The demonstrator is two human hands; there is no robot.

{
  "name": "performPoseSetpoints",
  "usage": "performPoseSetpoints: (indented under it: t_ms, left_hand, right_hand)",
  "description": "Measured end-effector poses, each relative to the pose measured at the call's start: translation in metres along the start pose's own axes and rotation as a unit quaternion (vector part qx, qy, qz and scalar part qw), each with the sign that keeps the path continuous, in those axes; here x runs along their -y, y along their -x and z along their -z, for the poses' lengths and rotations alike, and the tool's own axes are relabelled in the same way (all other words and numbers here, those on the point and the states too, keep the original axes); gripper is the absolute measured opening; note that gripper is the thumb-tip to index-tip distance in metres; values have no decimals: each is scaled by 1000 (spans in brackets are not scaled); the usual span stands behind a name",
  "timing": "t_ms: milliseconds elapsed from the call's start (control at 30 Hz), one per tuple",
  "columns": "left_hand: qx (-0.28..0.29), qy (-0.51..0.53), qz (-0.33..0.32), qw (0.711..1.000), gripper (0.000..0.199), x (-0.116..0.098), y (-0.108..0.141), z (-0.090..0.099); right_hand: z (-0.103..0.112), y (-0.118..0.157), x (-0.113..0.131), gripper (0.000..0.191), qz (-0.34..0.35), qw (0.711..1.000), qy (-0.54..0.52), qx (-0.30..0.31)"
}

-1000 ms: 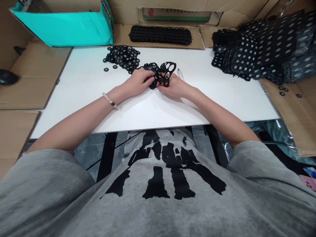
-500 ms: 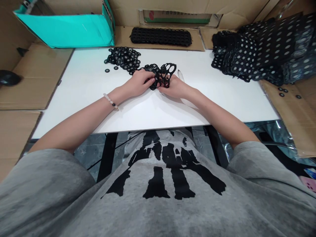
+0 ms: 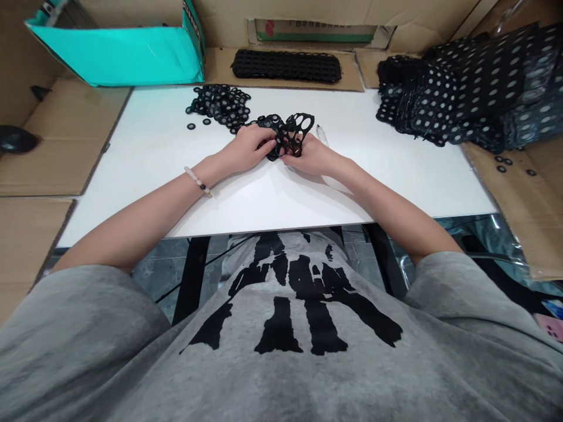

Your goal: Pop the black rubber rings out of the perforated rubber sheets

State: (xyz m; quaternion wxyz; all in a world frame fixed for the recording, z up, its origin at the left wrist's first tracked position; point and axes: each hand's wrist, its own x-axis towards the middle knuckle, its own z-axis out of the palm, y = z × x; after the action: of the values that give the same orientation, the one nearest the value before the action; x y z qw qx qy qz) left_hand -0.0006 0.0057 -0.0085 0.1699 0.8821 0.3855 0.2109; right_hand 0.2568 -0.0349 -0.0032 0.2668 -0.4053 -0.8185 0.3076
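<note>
Near the middle of the white table, both hands grip a black sheet with punched-out holes, bent and bunched between them. My left hand is closed on its left part, thumb pointing right. My right hand pinches the right part, where the sheet curls upward and shows open holes. Some fingertips are hidden behind the black material. Just left of and behind my left hand lies a heap of small black rings with grey centres. A clear pen-like tool rests beside my right hand.
A turquoise box stands back left. Behind the table, a black perforated stack lies on cardboard. Piled black sheets with pale dots fill the back right, with several loose discs below. A black rounded object sits far left.
</note>
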Motion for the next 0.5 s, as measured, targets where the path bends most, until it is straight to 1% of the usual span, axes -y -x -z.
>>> performPoseSetpoints:
  t_ms: [267,400,500]
  left_hand:
    - [2,-7,6,1000,40,-3,0,1]
    - [0,-3,5,1000,40,-4,1,2]
    - [0,-6,1,1000,40,-2,1,1]
  right_hand:
    - [1,1,4,22,6,1000,1,-4]
    - [2,1,7,21,-7,1000,5,-1]
    - [2,2,5,20,-11,1000,13,2]
